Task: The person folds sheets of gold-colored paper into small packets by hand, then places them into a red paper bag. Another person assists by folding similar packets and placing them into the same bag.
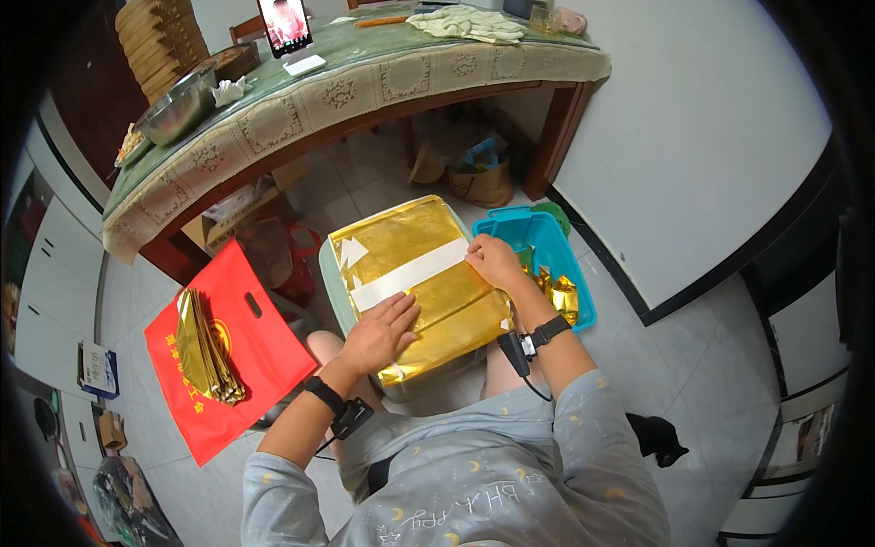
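Clearly the left hand point(381, 330) lies flat and open on the gold foil stack point(415, 287); the right hand point(495, 262) pinches its far edge. Judging by this, the slick sheets could slide or crease under uneven pressure.

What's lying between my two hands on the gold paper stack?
In the head view, a white paper band crosses the gold paper stack between the left hand and right hand.

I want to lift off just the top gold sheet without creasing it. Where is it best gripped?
Probably at the right edge of the gold foil stack, where the right hand already pinches near the white band. That edge is free; the left hand lies flat on the near part.
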Motion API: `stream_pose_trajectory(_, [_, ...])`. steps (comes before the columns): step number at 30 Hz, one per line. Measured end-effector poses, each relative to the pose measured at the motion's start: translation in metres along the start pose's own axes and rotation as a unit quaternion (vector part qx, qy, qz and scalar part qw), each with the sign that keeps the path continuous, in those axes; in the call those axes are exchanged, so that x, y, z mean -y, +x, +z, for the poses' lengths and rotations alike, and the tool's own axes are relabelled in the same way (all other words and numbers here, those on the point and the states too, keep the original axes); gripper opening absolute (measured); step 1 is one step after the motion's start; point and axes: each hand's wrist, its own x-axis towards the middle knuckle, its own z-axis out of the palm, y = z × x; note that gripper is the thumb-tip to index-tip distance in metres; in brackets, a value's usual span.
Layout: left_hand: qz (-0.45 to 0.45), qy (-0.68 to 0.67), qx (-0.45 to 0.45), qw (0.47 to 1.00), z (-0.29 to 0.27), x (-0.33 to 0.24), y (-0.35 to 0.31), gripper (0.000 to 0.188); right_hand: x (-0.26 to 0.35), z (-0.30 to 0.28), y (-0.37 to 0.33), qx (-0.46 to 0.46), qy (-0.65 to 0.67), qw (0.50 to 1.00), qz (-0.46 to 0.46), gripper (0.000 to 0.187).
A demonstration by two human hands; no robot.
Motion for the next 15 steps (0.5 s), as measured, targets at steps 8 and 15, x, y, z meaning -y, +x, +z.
stream_pose_trajectory(8, [0.020,0.003,-0.015,1.000,-0.0021,-0.0009,0.0004,0.047,-0.0007,0.0038,-0.0039,-0.032,-0.035,0.998,-0.043,0.018])
stream_pose_trajectory(15, [0.019,-0.002,-0.008,1.000,-0.0005,-0.0012,-0.0005,0.050,0.0009,0.0104,-0.0096,-0.064,-0.046,0.995,-0.056,0.020])
